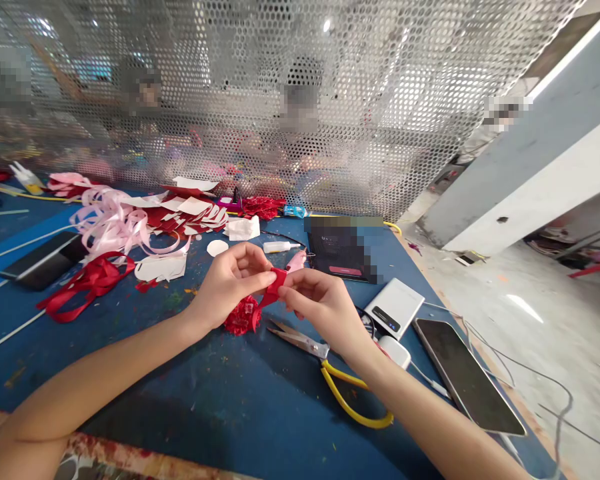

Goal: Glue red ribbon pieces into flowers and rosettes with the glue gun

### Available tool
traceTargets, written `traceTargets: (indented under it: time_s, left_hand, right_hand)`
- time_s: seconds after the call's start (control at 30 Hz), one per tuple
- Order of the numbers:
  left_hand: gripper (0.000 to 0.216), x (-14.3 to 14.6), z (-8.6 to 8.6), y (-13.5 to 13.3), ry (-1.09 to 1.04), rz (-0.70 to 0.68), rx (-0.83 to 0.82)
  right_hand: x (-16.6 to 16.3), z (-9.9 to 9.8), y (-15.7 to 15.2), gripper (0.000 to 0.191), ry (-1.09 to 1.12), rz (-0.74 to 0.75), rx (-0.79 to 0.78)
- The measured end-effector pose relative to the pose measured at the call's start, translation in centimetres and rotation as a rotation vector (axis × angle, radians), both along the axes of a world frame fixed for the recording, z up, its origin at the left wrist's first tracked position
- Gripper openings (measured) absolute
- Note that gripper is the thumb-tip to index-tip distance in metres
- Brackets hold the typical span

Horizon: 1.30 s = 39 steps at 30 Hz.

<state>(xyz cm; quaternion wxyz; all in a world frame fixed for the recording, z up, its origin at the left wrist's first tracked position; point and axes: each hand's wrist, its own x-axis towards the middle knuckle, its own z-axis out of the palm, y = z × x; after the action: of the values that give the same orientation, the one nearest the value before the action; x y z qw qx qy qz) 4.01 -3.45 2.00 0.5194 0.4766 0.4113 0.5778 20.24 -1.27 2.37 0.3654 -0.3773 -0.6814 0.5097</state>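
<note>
Between my two hands a short piece of red ribbon [274, 288] is held just above the table. My left hand [237, 275] pinches its left side between thumb and fingers. My right hand [316, 299] grips the right side in the same way. Below the ribbon lies a crumpled red ribbon flower [243, 316]; whether the two are joined I cannot tell. Yellow-handled scissors [325, 360] rest with parted blades under and beside my right hand. A small pink item [297, 261] shows just behind the fingers.
Pink ribbon [113, 220], red ribbon [87, 283] and red and white cut pieces [190, 210] cover the left back. A white power bank [396, 307] and a phone [467, 373] lie right. Perforated metal mesh [240, 87] rises behind; people are visible through it.
</note>
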Motion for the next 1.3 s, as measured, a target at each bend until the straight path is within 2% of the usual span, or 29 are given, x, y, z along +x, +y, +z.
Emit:
traceTargets:
  time_s: [0.17,0.3,0.43,0.67,0.97,1.3]
  left_hand:
    - [0.024,0.0,0.0,0.0,-0.016,-0.016,-0.012]
    - [0.022,-0.4,0.3,0.0,0.013,-0.112,-0.029]
    - [0.03,-0.5,0.5,-0.2,0.092,-0.17,-0.036]
    - [0.03,-0.1,0.6,-0.3,0.163,-0.112,-0.007]
    - [0.032,-0.2,0.5,-0.1,0.138,-0.051,-0.007]
    - [0.031,0.0,0.5,-0.2,0.106,-0.058,-0.015]
  right_hand:
    - [0.0,0.2,-0.1,0.012,0.012,0.007,-0.014]
    - [0.2,0.8,-0.3,0.014,0.035,-0.046,0.009]
    - [0.4,1.2,-0.4,0.016,0.031,-0.098,0.047]
    - [0.5,1.1,-0.4,0.016,0.013,-0.108,0.08]
    - [0.7,1.2,-0.2,0.02,0.007,-0.063,0.06]
    - [0.6,0.8,-0.1,0.007,0.045,-0.112,0.114]
